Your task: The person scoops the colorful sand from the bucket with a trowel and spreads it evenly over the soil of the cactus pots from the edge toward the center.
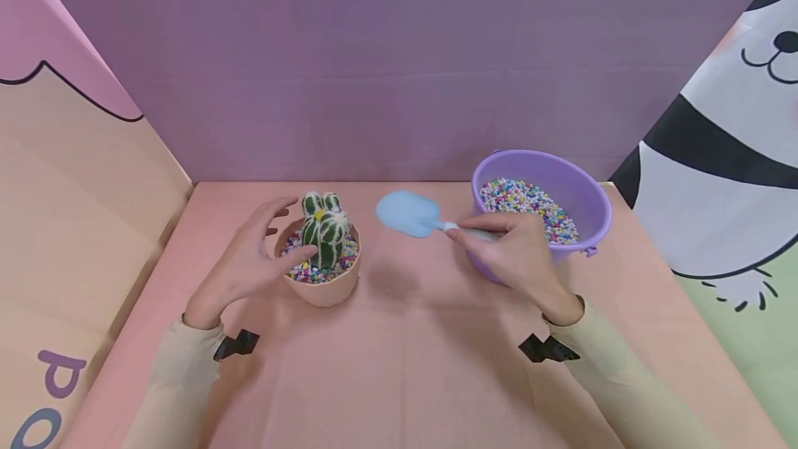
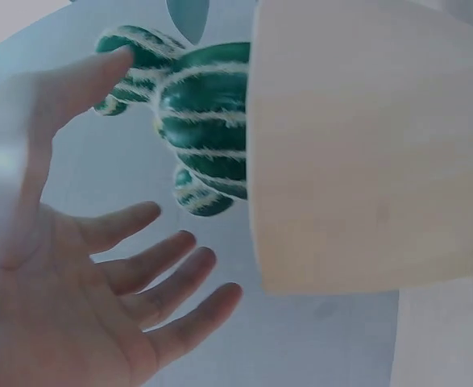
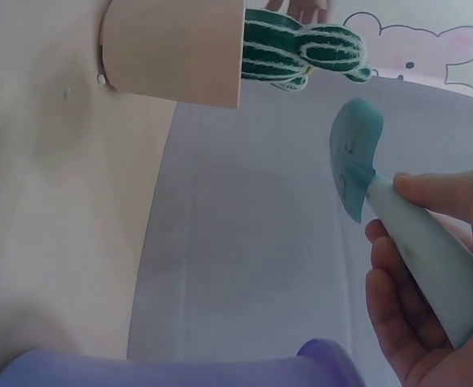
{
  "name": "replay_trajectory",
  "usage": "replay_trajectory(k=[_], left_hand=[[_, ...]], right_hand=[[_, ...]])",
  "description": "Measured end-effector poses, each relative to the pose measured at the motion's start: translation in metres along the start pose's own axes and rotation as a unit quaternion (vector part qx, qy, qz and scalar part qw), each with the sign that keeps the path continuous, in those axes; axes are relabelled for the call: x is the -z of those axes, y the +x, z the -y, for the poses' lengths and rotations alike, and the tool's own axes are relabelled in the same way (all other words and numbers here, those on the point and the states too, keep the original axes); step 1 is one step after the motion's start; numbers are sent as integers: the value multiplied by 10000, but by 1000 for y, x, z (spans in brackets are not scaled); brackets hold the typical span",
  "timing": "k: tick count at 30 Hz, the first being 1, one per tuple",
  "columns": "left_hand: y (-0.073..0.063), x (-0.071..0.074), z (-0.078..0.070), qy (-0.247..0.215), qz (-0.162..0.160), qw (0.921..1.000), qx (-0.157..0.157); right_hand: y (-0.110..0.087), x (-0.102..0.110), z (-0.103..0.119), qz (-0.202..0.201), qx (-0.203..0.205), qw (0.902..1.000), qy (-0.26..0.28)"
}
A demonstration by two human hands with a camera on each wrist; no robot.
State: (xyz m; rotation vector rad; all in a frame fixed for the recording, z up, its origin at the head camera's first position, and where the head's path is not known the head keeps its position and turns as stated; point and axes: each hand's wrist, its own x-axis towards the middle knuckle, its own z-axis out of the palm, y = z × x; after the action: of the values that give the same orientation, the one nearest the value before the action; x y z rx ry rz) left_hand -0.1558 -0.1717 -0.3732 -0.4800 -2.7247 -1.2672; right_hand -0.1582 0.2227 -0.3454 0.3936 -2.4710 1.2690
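A green cactus with white stripes stands in a peach pot among colourful pebbles. Around its left side my left hand is spread, thumb in front and fingers behind, overlapping the cactus in the head view; the left wrist view shows these fingers apart from the pot. My right hand grips a light blue toy shovel by its pale handle, blade pointing left toward the pot. The shovel is held above the table, in front of the purple bucket's left rim.
A purple bucket holding many colourful pebbles stands at the right, partly behind my right hand. A purple backdrop rises along the back edge of the pink table. Printed panels flank both sides, one with a panda.
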Motion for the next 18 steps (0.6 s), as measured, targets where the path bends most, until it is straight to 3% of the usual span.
replay_trajectory(k=[8,18], left_hand=[[0,-2,-15,-590,-860,9936,-432],[1,-12,-43,-1124,-1911,9693,-1067]], right_hand=[[-1,8,-2,-128,117,9998,117],[-2,20,-6,-352,118,9993,-31]])
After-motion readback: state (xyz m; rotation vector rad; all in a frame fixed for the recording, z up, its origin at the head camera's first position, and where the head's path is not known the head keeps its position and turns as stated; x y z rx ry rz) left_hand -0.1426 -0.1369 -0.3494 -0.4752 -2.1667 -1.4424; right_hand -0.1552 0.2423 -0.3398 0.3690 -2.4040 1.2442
